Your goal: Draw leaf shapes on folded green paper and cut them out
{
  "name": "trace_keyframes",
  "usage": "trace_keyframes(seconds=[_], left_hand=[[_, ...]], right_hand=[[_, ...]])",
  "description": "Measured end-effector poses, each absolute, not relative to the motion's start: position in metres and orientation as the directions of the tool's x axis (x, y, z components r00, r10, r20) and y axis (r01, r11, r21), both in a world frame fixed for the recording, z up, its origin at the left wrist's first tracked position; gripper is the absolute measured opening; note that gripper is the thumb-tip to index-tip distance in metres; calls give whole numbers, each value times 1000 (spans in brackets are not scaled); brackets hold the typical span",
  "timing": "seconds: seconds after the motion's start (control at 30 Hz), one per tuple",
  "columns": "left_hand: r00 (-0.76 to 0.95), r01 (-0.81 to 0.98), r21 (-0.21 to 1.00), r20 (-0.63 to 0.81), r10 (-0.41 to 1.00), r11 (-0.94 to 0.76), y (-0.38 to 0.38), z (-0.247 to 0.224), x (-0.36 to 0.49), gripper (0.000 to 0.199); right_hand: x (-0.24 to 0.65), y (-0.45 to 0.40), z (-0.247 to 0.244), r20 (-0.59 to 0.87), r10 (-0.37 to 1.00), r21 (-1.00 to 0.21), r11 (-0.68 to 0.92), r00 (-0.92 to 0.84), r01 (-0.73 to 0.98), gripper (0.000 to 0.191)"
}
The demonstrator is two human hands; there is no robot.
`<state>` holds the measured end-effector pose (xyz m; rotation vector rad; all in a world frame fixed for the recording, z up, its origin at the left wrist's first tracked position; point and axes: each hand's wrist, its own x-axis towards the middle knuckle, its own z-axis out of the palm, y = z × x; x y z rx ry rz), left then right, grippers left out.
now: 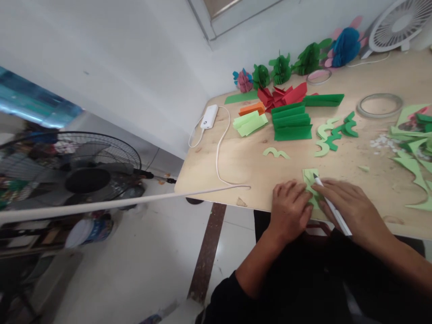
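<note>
A small light green paper piece (311,176) lies near the front edge of the wooden table (209,166). My left hand (290,208) rests on the table at the paper's left side, its fingers bent and close together, touching the paper's edge. In my right hand (354,209) is a white pen (334,208), its dark tip on the paper near the upper right. The lower part of the paper is partly hidden between my hands. A light green wavy strip (276,153) lies beyond my left hand.
Folded dark green paper (292,121), red folded paper (283,95) and wavy cutouts (324,135) lie farther back. Tape rolls (380,105) and paper scraps (413,168) are at right. A white cable (218,153) crosses the left side from a power bank (209,116).
</note>
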<state>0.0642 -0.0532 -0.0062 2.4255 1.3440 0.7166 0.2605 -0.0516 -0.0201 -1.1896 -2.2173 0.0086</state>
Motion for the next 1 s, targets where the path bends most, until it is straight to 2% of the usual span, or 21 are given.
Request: trace_keyframes(seconds=[0.1, 0.2, 0.6, 0.73, 1.0], left_hand=[[406, 682, 517, 320, 856, -517, -53, -7, 62, 23], [367, 690, 553, 291, 884, -468, -52, -7, 60, 25], [390, 707, 545, 231, 891, -451, -51, -9, 59, 33], [376, 712, 543, 242, 895, -446, -52, -9, 61, 41], [380, 700, 551, 250, 891, -454, -52, -8, 60, 43]], right_hand=[[262, -52, -23, 509, 754, -271, 598, -416, 754, 40], [263, -52, -23, 503, 757, -264, 595, -418, 759, 45], [259, -48, -10, 491, 770, -291, 585, -407, 757, 41], [256, -48, -10, 498, 763, -246, 580, -412, 777, 37], [255, -48, -11, 497, 771, -250, 568, -399, 784, 44]])
